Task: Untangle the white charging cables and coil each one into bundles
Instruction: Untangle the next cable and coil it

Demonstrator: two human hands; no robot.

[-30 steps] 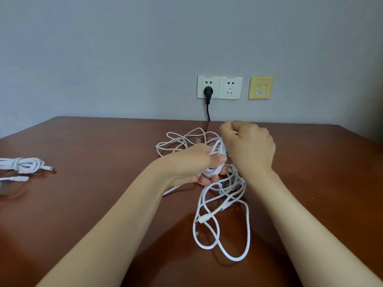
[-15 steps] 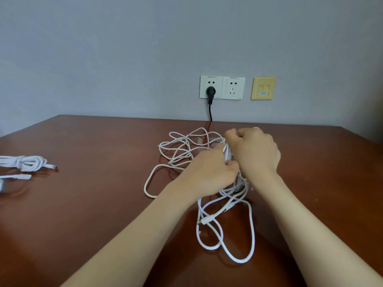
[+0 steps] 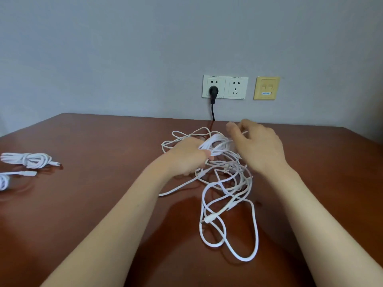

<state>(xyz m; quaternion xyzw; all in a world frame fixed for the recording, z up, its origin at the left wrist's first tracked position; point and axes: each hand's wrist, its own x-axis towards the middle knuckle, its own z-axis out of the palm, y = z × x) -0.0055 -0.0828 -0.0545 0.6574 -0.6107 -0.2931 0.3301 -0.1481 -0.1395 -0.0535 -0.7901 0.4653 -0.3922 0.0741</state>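
An office is suggested: a brown desk (image 3: 93, 204) set against a grey wall (image 3: 124, 48), power sockets (image 3: 225, 87) and network plate (image 3: 266, 88) fitted.

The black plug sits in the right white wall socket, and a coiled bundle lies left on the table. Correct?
No. In the head view the black plug sits in the left white wall socket, not the right. A coiled bundle does lie left on the table.

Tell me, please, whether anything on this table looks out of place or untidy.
The white cables mid-table are a knotted heap, loose loops sprawling toward the near edge, while the left hand grips a part-wound coil. The bundle at left lies neat. Nothing looks damaged.
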